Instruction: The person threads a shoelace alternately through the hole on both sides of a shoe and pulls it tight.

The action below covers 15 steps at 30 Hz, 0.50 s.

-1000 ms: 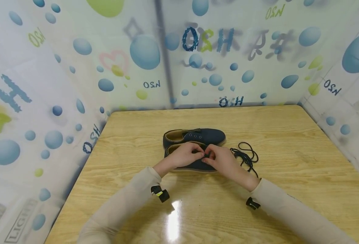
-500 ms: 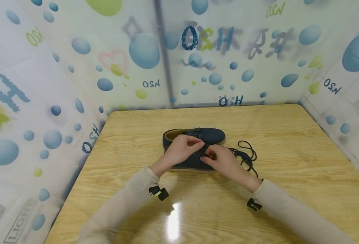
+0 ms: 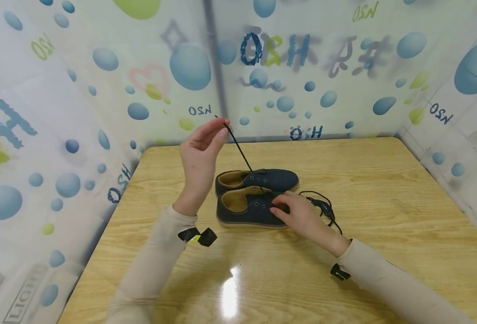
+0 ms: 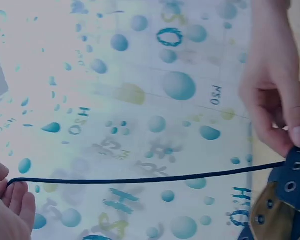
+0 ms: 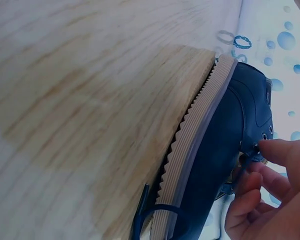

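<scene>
Two navy low shoes with tan linings lie side by side, toes to the right: the near shoe [image 3: 238, 218] and the far shoe [image 3: 283, 178]. My left hand [image 3: 199, 157] is raised above and left of them, pinching a thin dark shoelace [image 3: 238, 146] close to its tip. In the left wrist view the shoelace [image 4: 140, 181] runs taut to the near shoe's eyelet flap [image 4: 296, 175]. My right hand [image 3: 303, 216] pinches the near shoe by its front eyelets; in the right wrist view the thumb [image 5: 280, 150] covers one eyelet. Exactly what lies between those fingertips is partly hidden.
A loose tangle of dark lace [image 3: 325, 207] lies on the wooden table [image 3: 384, 202], just right of the near shoe's toe. Patterned walls [image 3: 279, 108] stand behind the table and at both sides. Both wrists carry small black straps.
My left hand has lifted up and left from the near shoe, drawing the shoelace out taut. The right hand stays at the eyelets. The lace tangle has shifted slightly toward the shoe.
</scene>
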Available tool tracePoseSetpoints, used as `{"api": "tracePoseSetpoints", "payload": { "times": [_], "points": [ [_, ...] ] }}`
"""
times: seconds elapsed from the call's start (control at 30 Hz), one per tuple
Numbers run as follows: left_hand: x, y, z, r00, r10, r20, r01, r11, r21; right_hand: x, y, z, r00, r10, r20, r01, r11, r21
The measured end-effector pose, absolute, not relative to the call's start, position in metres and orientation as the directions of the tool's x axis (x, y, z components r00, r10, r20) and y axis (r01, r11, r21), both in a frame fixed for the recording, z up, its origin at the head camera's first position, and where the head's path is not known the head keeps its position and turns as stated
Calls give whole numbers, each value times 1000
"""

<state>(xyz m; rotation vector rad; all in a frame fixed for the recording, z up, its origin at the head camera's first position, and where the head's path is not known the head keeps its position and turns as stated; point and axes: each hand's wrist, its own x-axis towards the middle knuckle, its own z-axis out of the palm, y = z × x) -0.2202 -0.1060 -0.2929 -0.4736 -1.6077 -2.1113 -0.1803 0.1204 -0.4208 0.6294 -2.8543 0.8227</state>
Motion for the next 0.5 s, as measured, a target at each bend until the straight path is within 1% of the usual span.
{"api": "tracePoseSetpoints", "payload": {
  "times": [0.2, 0.3, 0.4, 0.5],
  "points": [
    [-216, -108, -288, -832, -179, 526, 554, -336, 762, -180, 121, -423, -914, -359, 190, -405, 774, -487],
    [-216, -112, -279, -783, -262, 564, 621, -388, 681, -180, 121, -423, -910, -367, 190, -412, 768, -490],
    [-216, -120, -263, -728, -346, 592, 683, -439, 583, -180, 120, -423, -908, -369, 198, -418, 769, -483],
    [-214, -129, -247, -698, -402, 593, 714, -463, 526, -180, 120, -424, -911, -362, 198, -412, 777, -475]
  ]
}}
